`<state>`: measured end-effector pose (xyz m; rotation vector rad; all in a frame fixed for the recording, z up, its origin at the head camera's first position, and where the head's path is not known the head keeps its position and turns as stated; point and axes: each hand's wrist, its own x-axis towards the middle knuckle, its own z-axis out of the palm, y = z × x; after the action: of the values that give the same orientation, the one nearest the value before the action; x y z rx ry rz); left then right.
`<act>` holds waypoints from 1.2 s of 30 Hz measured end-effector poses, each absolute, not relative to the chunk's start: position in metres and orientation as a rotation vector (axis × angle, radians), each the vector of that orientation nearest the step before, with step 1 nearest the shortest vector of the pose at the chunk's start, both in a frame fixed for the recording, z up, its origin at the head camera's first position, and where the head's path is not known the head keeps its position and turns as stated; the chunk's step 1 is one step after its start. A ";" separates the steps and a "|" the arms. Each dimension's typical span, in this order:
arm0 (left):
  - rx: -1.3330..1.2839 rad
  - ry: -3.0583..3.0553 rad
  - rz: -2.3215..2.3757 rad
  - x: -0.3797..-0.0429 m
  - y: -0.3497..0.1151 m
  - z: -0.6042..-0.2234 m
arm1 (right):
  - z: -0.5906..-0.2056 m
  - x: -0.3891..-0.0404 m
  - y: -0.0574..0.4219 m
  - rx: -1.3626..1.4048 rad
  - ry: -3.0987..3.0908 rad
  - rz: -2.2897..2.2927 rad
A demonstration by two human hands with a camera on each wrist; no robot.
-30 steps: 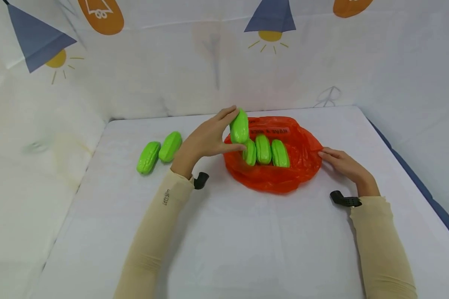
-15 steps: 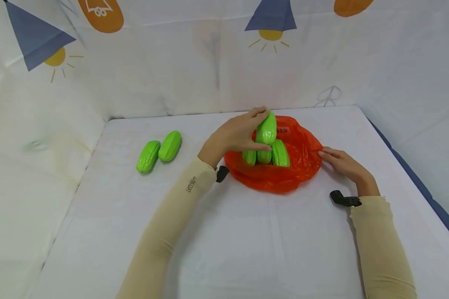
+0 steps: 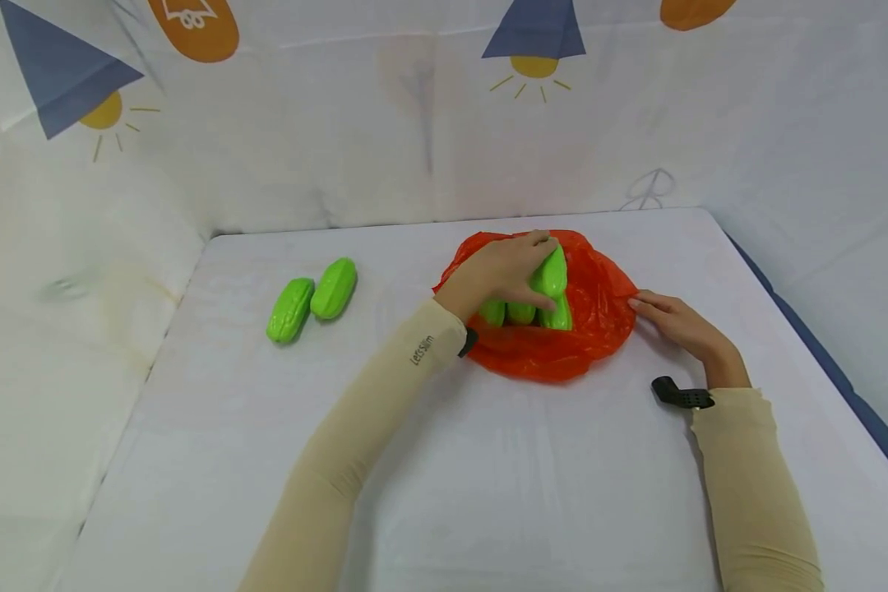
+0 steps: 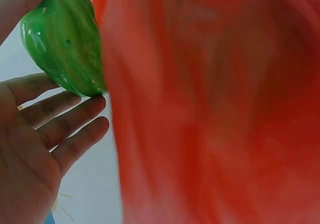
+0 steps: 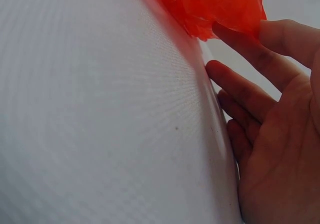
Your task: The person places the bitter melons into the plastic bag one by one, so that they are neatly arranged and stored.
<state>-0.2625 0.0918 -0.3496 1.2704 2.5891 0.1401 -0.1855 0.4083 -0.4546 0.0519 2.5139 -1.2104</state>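
Note:
My left hand (image 3: 500, 273) reaches over the open red plastic bag (image 3: 536, 362). Between its thumb and fingers it holds a glossy green ribbed gourd (image 3: 552, 271), which overlaps another gourd (image 3: 557, 316) inside the bag. In the left wrist view the held gourd (image 4: 67, 41) touches the thumb and fingers, and the red bag (image 4: 200, 108) fills most of the picture. More green gourds lie in the bag, partly hidden by the left hand. My right hand (image 3: 677, 327) pinches the bag's right edge between thumb and index finger; its other fingers (image 5: 240, 86) stay near the white tabletop.
Two more green gourds, one (image 3: 291, 310) beside the other (image 3: 334, 289), lie on the white table (image 3: 533, 485) left of the bag. A white printed cloth (image 3: 303, 123) hangs behind the table, and pale cloth walls flank it.
My left hand has carried the gourd rightwards across the bag and lowered it towards the rightmost gourd inside. The right hand keeps its grip on the bag's edge.

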 end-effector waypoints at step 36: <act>0.989 2.595 0.040 -0.249 0.112 -0.373 | -0.455 -0.186 0.409 0.025 2.513 -1.215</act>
<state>-0.2493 0.1117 -0.3733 0.9895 2.5952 0.0396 -0.1863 0.4092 -0.4550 0.0247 2.5126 -1.2147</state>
